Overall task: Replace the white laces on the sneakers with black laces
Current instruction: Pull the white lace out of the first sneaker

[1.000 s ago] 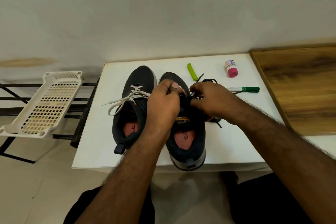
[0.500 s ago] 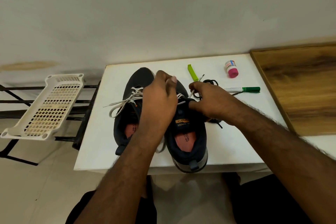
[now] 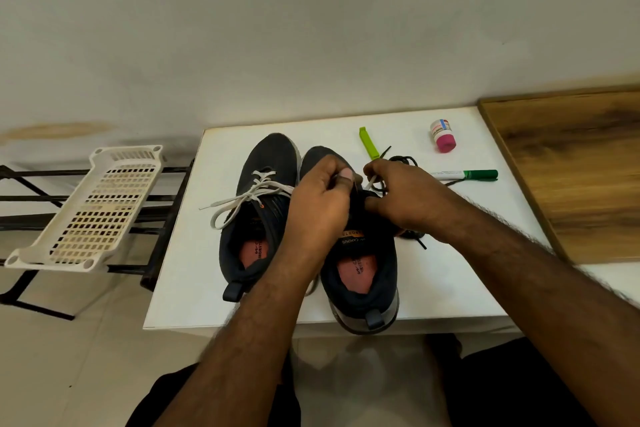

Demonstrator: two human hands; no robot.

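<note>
On the white tabletop, the dark left sneaker keeps its flat white lace; my left hand and right hand each pinch white lace ends above the right sneaker. Yanking could snag an eyelet. Black laces lie just beyond my right fingers.

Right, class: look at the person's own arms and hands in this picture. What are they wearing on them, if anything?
Nothing: the left hand and right hand are bare, with no gloves, rings or watch visible. Both forearms are uncovered and hairy, and no sleeve reaches into view.
</note>
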